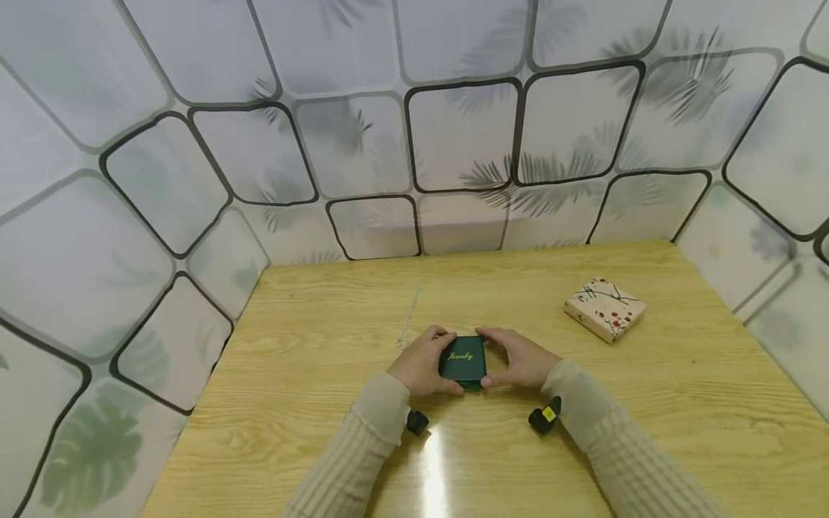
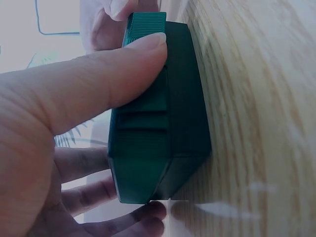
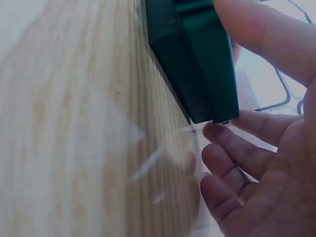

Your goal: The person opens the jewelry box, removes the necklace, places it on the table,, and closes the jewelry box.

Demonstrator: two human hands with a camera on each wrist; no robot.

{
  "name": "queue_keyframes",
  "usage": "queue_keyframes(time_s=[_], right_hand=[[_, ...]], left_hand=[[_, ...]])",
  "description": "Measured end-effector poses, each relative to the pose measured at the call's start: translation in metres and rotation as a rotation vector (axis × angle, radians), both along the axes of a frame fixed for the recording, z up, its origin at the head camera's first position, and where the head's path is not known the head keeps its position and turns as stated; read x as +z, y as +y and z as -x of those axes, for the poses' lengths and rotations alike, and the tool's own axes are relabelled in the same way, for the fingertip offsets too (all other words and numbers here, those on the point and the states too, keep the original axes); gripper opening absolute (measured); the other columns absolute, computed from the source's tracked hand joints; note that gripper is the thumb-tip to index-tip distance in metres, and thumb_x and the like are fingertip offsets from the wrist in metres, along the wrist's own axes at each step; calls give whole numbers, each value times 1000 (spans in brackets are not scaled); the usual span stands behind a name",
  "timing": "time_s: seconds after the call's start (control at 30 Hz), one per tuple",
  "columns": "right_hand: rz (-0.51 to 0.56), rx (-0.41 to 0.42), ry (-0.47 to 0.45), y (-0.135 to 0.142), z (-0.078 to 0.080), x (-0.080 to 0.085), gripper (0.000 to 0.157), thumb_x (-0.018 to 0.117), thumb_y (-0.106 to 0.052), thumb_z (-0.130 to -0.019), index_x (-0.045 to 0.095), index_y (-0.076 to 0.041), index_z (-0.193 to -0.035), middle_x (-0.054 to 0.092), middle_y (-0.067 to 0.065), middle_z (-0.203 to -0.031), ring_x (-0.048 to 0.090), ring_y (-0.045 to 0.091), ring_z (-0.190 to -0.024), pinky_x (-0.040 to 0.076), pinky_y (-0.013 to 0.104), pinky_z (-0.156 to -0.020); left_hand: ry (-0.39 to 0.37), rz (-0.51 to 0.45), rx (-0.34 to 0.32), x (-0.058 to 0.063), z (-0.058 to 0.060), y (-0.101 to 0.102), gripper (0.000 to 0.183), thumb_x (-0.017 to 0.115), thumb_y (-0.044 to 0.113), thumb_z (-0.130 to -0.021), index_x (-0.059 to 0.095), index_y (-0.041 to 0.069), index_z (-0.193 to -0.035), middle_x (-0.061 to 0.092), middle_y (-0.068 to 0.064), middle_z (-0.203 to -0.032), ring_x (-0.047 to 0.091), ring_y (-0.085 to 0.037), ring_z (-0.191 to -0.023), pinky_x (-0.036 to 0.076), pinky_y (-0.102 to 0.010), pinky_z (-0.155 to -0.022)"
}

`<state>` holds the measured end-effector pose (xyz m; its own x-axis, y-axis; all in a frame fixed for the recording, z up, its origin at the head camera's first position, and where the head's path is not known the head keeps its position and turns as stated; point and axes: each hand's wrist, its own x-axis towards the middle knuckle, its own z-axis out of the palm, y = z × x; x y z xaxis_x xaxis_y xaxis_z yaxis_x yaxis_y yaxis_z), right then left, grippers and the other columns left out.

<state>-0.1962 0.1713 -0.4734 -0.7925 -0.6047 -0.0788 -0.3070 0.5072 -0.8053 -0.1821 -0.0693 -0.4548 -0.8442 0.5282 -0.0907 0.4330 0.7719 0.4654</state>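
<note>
A small dark green jewelry box (image 1: pixel 466 358) with gold "Jewelry" lettering on its lid sits on the table between both hands. My left hand (image 1: pixel 419 365) grips its left side, and in the left wrist view the thumb (image 2: pixel 143 64) lies across the ridged front of the green box (image 2: pixel 140 138). From the other side my right hand (image 1: pixel 523 358) holds the right corners, thumb in front and index finger behind. The right wrist view shows the box's lower corner (image 3: pixel 224 94) near the curled fingers (image 3: pixel 242 148). The lid is down, hiding the inside.
A thin, silvery chain (image 1: pixel 408 320) lies on the wooden table (image 1: pixel 311 324) beyond the left hand. At the back right sits a cream box with red flowers (image 1: pixel 605 309). Patterned curtain (image 1: pixel 363 165) stands along the table's back and sides.
</note>
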Motion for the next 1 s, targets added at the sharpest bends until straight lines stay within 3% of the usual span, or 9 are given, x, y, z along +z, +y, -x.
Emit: queue_keyframes(time_s=[0.3, 0.7, 1.0], right_hand=[[72, 8, -130, -2, -2, 1, 101, 84, -28, -76, 23, -4, -152, 35, 15, -149, 36, 36, -134, 29, 53, -109], [0, -23, -89, -2, -2, 0, 99, 84, -35, -74, 28, -8, -151, 45, 8, -140, 47, 26, -113, 39, 48, -98], [-40, -32, -56, -4, -1, -1, 100, 84, -40, -73, 30, -8, -151, 47, 8, -139, 48, 25, -115, 40, 47, -98]], left_hand=[[-6, -4, 1, 1, -1, 1, 98, 84, 45, -72, 35, 8, -149, 37, -8, -142, 50, -23, -118, 45, -37, -97], [-2, 0, -8, 0, -1, 1, 98, 83, 45, -73, 34, 8, -149, 35, -9, -143, 50, -24, -120, 44, -38, -98], [-4, 28, -8, -1, -2, -4, 99, 86, 38, -72, 31, 14, -151, 35, -12, -144, 50, -26, -120, 45, -39, -97]])
